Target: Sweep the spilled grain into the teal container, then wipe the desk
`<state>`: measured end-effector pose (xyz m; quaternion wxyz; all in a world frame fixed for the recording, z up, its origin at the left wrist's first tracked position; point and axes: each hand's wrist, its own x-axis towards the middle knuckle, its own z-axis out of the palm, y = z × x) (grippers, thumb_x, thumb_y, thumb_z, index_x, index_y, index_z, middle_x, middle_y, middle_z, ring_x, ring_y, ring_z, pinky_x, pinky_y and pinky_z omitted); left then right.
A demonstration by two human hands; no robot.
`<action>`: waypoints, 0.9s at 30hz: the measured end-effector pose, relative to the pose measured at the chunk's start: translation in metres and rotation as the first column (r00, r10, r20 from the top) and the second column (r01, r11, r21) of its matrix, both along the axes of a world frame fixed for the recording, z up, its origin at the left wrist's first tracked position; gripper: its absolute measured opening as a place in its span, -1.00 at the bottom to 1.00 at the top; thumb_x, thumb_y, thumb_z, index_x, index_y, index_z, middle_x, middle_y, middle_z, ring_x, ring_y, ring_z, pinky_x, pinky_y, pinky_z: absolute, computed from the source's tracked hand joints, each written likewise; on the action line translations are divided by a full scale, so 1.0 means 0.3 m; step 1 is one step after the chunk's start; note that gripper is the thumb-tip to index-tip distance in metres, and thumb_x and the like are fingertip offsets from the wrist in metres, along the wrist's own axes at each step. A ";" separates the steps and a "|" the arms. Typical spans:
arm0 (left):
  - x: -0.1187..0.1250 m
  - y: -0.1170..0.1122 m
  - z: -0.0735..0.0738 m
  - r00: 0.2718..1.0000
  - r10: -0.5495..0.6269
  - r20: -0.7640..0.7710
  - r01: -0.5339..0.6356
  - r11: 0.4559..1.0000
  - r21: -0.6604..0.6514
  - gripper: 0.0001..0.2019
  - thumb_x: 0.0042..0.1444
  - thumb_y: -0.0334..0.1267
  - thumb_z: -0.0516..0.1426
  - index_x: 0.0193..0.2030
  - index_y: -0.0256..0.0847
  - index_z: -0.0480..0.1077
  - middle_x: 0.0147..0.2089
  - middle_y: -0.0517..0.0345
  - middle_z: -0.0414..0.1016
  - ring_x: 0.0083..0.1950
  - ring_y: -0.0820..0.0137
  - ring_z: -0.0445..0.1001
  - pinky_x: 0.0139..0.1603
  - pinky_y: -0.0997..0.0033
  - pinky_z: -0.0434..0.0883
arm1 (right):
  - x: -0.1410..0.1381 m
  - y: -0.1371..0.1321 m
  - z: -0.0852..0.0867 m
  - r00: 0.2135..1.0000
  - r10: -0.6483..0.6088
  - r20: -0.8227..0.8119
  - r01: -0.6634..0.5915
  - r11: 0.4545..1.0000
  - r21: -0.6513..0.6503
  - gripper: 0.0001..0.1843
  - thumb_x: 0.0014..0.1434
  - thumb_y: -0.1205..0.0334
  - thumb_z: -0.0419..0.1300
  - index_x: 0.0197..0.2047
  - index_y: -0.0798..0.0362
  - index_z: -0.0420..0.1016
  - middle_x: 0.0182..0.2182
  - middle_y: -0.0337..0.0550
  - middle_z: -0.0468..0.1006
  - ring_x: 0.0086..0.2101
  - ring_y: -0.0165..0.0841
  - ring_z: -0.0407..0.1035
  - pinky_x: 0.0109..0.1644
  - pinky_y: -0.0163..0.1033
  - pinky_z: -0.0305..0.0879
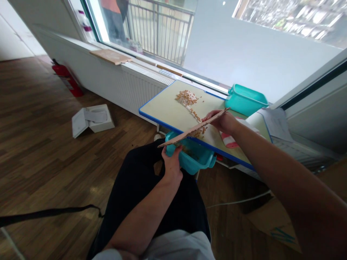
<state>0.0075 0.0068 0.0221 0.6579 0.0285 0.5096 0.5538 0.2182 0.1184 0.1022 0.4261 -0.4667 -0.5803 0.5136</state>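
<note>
Right hand (222, 122) clamped on flat cardboard strip (193, 129); left hand (171, 162) gripping glossy teal plastic tub (199, 159)

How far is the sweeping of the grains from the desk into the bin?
Done: some grains already lie in the teal bin, held by the left hand. In hand: the right hand sweeps with a cardboard strip. Left: a grain pile on the desk.

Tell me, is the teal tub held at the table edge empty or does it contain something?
Not empty: small brown grains lie inside the teal tub, which the left hand holds below the table edge.
</note>
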 end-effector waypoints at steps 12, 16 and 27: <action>0.021 -0.014 -0.015 1.000 -0.014 -0.024 0.014 1.000 0.027 -0.36 -0.07 -0.28 0.33 0.14 0.04 0.18 -0.05 0.11 0.46 -0.05 0.29 0.49 -0.07 0.22 0.46 | 0.014 -0.051 0.001 0.999 -0.026 -0.032 0.026 1.000 -0.012 -0.79 -0.16 0.05 0.33 -0.56 0.02 0.55 -0.51 -0.14 0.59 -0.38 -0.30 0.46 -0.18 -0.20 0.39; 0.022 -0.017 -0.026 0.999 -0.029 -0.034 0.031 0.999 0.032 -0.33 -0.07 -0.26 0.33 0.17 0.07 0.16 0.01 0.10 0.45 -0.02 0.26 0.48 -0.09 0.20 0.47 | 0.027 -0.060 -0.001 0.999 -0.024 -0.033 0.024 1.000 -0.017 -0.82 -0.12 0.10 0.31 -0.55 0.03 0.52 -0.50 -0.12 0.58 -0.38 -0.30 0.47 -0.18 -0.18 0.40; 0.031 -0.023 -0.035 1.000 -0.006 0.014 0.005 0.995 0.097 -0.36 -0.04 -0.35 0.32 0.16 0.07 0.18 0.01 0.12 0.46 0.04 0.32 0.47 -0.04 0.29 0.45 | 0.017 -0.099 0.016 0.995 -0.096 -0.028 0.096 0.995 -0.014 -0.81 -0.06 0.07 0.25 -0.59 -0.05 0.43 -0.55 -0.20 0.52 -0.41 -0.28 0.44 -0.17 -0.09 0.39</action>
